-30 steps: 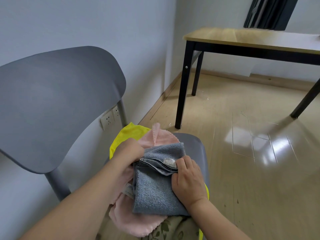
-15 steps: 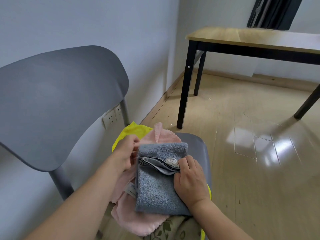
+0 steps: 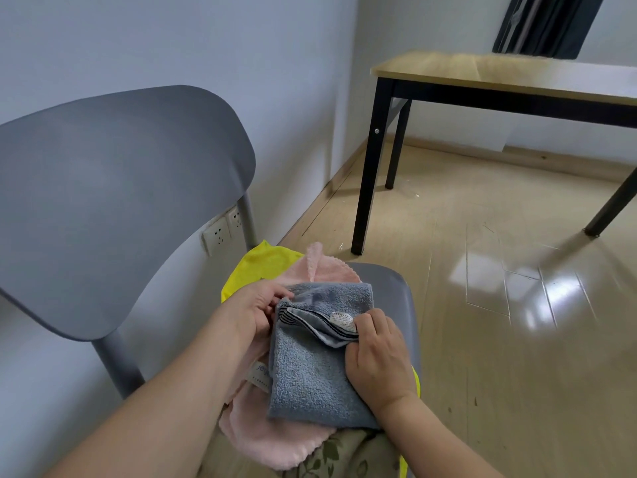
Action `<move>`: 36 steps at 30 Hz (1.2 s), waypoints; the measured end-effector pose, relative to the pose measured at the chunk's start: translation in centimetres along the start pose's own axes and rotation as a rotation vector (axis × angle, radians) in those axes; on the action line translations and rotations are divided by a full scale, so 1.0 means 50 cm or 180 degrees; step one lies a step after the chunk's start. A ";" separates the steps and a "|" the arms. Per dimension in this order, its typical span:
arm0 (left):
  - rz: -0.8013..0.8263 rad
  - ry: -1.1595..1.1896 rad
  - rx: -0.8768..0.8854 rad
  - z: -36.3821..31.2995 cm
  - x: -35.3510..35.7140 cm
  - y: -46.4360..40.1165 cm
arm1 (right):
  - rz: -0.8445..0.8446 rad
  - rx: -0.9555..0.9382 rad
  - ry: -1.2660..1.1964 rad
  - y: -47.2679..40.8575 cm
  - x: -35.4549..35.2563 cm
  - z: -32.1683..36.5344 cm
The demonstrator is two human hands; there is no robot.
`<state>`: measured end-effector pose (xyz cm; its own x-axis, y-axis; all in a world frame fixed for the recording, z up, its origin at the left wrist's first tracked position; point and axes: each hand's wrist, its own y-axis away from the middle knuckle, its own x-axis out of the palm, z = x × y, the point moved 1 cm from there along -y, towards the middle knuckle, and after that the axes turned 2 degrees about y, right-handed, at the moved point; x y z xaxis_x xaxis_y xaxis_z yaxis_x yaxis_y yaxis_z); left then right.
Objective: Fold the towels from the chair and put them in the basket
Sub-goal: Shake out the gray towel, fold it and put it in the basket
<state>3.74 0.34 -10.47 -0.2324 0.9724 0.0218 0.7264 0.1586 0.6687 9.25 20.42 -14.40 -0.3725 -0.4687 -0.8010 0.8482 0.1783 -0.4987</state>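
Folding the grey towel (image 3: 310, 374) on the chair (image 3: 403, 298), low centre of the frame.

Risk, as I judge it: the loose folded layers could slip apart, or the pink towel (image 3: 269, 439) and yellow towel (image 3: 255, 267) beneath could drag off the seat if the grey one is lifted carelessly. Left hand (image 3: 256, 310) fingers (image 3: 275, 294) curl, pinching the towel's upper left edge; right hand (image 3: 377, 357) fingers (image 3: 365, 322) curl over the striped hem by the label. No basket is in view.
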 end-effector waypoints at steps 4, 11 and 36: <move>0.0146 0.0198 -0.0156 0.003 0.000 0.012 | 0.0013 0.0002 0.0031 0.001 0.000 0.000; 0.0238 0.0583 -0.0131 -0.012 0.011 0.012 | 0.0009 0.0017 0.0057 0.001 -0.002 0.000; -0.0310 0.0259 0.0272 0.003 -0.016 0.000 | -0.0009 0.0024 0.0027 -0.001 -0.001 0.002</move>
<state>3.99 -0.40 -10.60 -0.3537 0.9351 0.0223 0.7494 0.2690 0.6050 9.24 20.35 -14.29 -0.3779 -0.4617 -0.8025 0.8500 0.1706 -0.4985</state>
